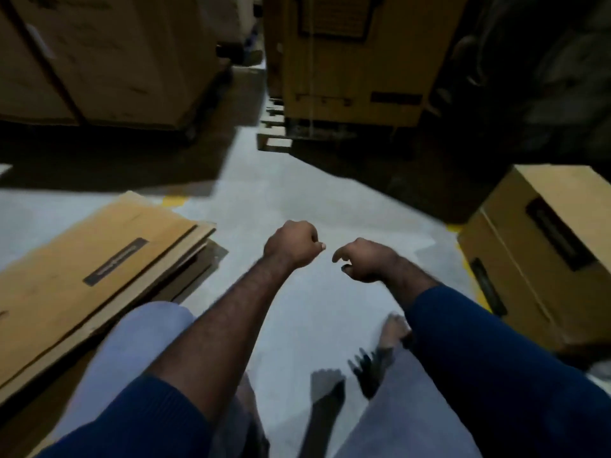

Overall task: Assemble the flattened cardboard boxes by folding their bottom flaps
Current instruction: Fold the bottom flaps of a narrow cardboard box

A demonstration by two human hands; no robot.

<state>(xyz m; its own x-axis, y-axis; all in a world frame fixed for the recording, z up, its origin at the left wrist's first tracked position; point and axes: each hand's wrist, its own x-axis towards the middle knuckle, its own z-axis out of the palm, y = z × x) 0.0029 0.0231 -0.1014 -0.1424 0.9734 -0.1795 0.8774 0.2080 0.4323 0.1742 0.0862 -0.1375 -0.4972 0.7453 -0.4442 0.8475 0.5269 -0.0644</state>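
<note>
Two hands, both empty: left hand (292, 242) clenched in a fist, right hand (367, 259) with fingers loosely curled. One stack of flattened boxes (99, 259) lies on the floor (297, 193) at left, sheet count unclear, cut off by the edge. One upright box (545, 239) at right, partly cut off. Two large cartons (109, 61) beyond, dim and blurred.

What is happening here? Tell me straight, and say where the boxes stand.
A person is working with bare hands, and both hold nothing right now. The left hand is curled in a fist and the right hand is loosely curled, both over the grey floor. A stack of flattened cardboard boxes lies on the floor to the person's left. One opened-out box stands to the right. Neither hand touches any cardboard.
</note>
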